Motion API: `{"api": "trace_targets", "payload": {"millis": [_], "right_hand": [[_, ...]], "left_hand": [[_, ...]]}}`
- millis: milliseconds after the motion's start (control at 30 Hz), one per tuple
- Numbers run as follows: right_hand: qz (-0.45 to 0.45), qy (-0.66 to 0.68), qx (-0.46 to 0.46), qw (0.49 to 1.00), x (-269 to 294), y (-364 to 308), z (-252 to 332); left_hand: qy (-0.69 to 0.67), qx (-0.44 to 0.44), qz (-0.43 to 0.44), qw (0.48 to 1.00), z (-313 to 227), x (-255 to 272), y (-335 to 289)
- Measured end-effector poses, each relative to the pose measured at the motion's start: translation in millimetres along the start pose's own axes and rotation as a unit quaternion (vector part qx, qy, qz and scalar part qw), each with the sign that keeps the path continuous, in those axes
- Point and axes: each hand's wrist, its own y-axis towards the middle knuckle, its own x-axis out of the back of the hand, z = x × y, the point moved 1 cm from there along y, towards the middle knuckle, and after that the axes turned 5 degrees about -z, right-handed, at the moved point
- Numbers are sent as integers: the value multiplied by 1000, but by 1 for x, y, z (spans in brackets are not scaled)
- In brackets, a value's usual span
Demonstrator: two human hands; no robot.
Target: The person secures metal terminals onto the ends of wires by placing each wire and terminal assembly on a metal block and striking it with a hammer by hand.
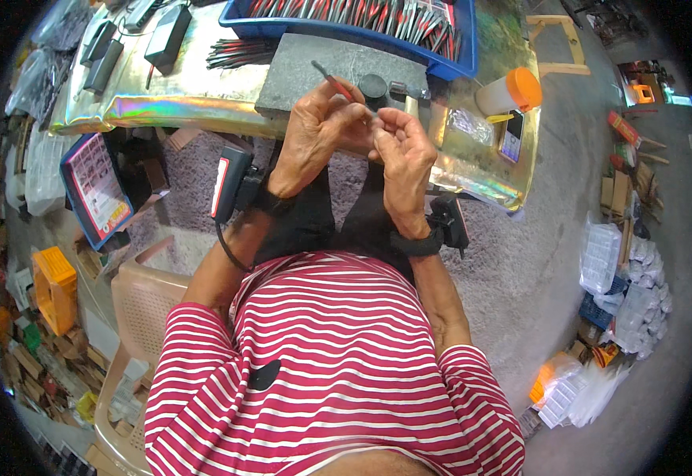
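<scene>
My left hand (311, 135) is closed on a slim red-and-black pen-like tool (335, 84), whose dark end points up and to the left. Close beside it, the fingertips of my right hand (406, 152) are pinched together; whatever is between them is too small to make out. Both hands are over the near edge of a grey stone slab (298, 70) on the table. On the slab sit a round black disc (373, 86) and a metal-headed thing with a pale handle, like a hammer (412, 105). Similar red-and-black tools lie in a loose pile (240, 53) left of the slab.
A blue tray (346, 30) full of such tools stands behind the slab. To the right are an orange-lidded jar (508, 92), a plastic bag (470, 125) and a phone (511, 138). Black boxes (167, 38) stand at left. A plastic chair (141, 297) is behind my left arm.
</scene>
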Motion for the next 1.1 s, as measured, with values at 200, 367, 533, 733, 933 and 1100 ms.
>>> {"api": "trace_targets", "payload": {"millis": [200, 367, 533, 733, 933, 1100], "right_hand": [[18, 66, -21, 997, -2, 15, -6], [-8, 66, -25, 997, 11, 18, -7], [-49, 35, -37, 998, 42, 10, -9], [-82, 29, -74, 993, 67, -1, -28], [-97, 18, -100, 990, 68, -5, -39], [-92, -12, -98, 991, 68, -5, -48]], "left_hand": [[168, -78, 5, 983, 9, -1, 27], [163, -87, -20, 983, 18, -1, 45], [154, -93, -30, 983, 26, 0, 52], [162, -65, -24, 984, 28, 1, 55], [153, -57, -23, 986, 27, 2, 55], [121, -40, -29, 991, 28, 2, 54]]}}
